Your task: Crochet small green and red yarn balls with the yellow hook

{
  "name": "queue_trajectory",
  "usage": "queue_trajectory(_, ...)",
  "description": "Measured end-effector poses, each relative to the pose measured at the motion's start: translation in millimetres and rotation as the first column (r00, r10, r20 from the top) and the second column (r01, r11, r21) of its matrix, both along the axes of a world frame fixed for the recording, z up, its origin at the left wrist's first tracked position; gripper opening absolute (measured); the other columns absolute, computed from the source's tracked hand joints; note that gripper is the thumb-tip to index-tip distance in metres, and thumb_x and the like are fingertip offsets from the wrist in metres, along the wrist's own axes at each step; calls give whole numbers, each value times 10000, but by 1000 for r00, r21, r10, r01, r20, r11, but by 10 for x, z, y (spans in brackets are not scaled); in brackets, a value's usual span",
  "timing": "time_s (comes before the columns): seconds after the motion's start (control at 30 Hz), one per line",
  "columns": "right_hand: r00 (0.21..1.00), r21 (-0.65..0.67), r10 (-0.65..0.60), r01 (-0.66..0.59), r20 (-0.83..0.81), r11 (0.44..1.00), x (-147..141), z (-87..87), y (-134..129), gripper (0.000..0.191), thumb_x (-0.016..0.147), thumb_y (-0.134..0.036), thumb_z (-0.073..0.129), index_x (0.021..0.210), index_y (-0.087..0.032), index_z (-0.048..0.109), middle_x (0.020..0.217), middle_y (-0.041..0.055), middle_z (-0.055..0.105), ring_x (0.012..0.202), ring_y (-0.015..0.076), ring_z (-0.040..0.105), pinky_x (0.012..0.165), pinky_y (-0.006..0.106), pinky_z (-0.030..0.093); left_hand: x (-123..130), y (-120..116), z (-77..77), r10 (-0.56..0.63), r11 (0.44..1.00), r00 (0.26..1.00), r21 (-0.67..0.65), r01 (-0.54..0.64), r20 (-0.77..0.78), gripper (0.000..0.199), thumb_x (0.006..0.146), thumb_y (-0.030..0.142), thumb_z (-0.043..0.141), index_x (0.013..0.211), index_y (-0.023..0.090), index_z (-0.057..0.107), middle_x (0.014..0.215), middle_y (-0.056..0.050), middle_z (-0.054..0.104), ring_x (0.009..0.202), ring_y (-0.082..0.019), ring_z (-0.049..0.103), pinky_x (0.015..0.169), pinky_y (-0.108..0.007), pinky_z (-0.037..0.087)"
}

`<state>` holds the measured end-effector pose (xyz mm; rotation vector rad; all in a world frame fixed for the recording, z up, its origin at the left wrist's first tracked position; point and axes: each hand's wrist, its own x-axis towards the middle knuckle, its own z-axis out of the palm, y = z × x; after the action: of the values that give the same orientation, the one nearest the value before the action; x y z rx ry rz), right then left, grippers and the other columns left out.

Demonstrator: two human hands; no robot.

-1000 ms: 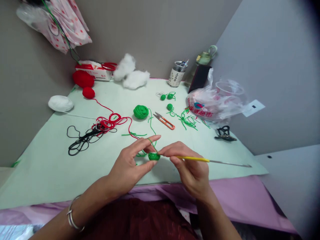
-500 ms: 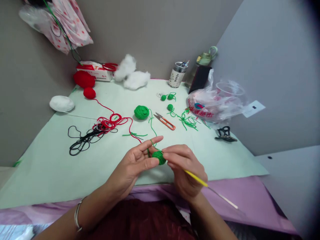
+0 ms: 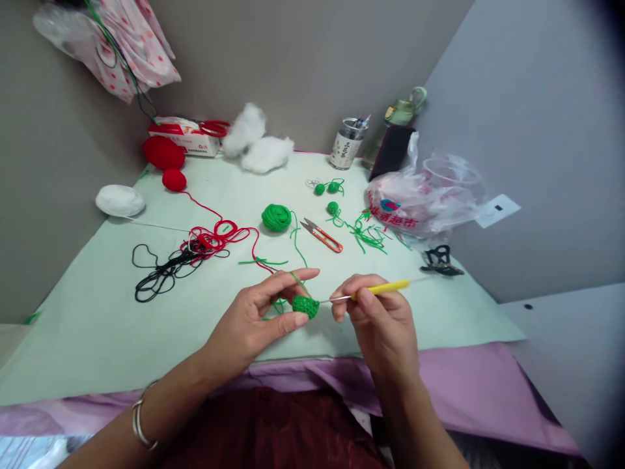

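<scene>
Pinched between the thumb and fingers of my left hand [image 3: 261, 312] is a small rounded green crochet piece [image 3: 305, 306]. Green yarn [image 3: 300, 251] runs from the green yarn ball [image 3: 276, 218] over my left index finger to the piece. My right hand [image 3: 383, 319] grips a crochet hook [image 3: 385, 288] by its yellow handle. The hook's thin metal shaft points left, its tip at the right edge of the green piece; whether it is inside a stitch I cannot tell. Orange thread snips [image 3: 323, 236] lie beyond my hands.
Tangled red yarn [image 3: 219, 238] and black cord [image 3: 168, 273] lie on the left. Small green balls [image 3: 333, 208] and yarn scraps [image 3: 366, 234] sit at centre right. A plastic bag [image 3: 410, 202], black claw clip [image 3: 441, 260], pen can [image 3: 348, 143] and white stuffing [image 3: 266, 155] stand farther around.
My right hand has turned and drawn slightly right, so the hook now lies nearly level with its shaft showing. The green piece has tilted and shifted a little left in my left hand.
</scene>
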<state>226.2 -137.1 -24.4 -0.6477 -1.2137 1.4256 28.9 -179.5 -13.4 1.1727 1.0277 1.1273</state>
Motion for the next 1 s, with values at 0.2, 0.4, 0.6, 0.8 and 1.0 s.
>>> queue_trajectory(0.2, 909, 402, -290, 156, 300, 902, -107, -114, -111, 190, 996, -211, 633, 1054, -294, 794, 890, 29, 737, 757, 159, 688, 682, 297, 582, 162, -41, -92, 92, 994, 993, -64, -88, 74, 643, 849, 281, 816, 1460, 312, 618, 988, 2, 696, 1018, -191, 624, 996, -320, 444)
queue_trajectory(0.4, 783, 757, -542, 145, 305, 637, -156, -180, -175, 390, 963, -73, 628, 1236, -324, 750, 1047, 55, 737, 950, 199, 697, 777, 338, 580, 218, -37, -114, 90, 967, 905, -253, 21, 417, 594, 792, 276, 874, 1361, 303, 707, 1031, -10, 711, 1032, -181, 613, 955, -281, 450)
queue_trajectory(0.6, 959, 329, -269, 227, 88, 917, -64, -51, -53, 192, 1002, -190, 617, 1005, -261, 796, 857, 26, 720, 731, 162, 641, 671, 313, 532, 97, 11, -58, 51, 964, 907, -260, 66, 417, 463, 813, 304, 847, 1270, 296, 774, 1006, -8, 683, 949, -141, 563, 859, -223, 409)
queue_trajectory(0.8, 999, 88, -32, 34, -27, 996, -31, -22, -46, 164, 994, -302, 657, 932, -245, 798, 816, 22, 709, 687, 142, 613, 612, 276, 506, 69, 13, -83, -16, 989, 966, -136, 52, 259, 455, 818, 314, 851, 1265, 345, 769, 975, 11, 675, 957, -154, 584, 921, -269, 427)
queue_trajectory(1.0, 970, 341, -113, 34, 215, 940, -97, -66, -63, 179, 1006, -231, 643, 1056, -291, 804, 999, 42, 794, 982, 213, 699, 873, 381, 539, 107, 0, -51, 78, 996, 997, -33, -78, 4, 580, 810, 231, 838, 1368, 297, 693, 999, 6, 702, 1039, -181, 631, 1072, -341, 415)
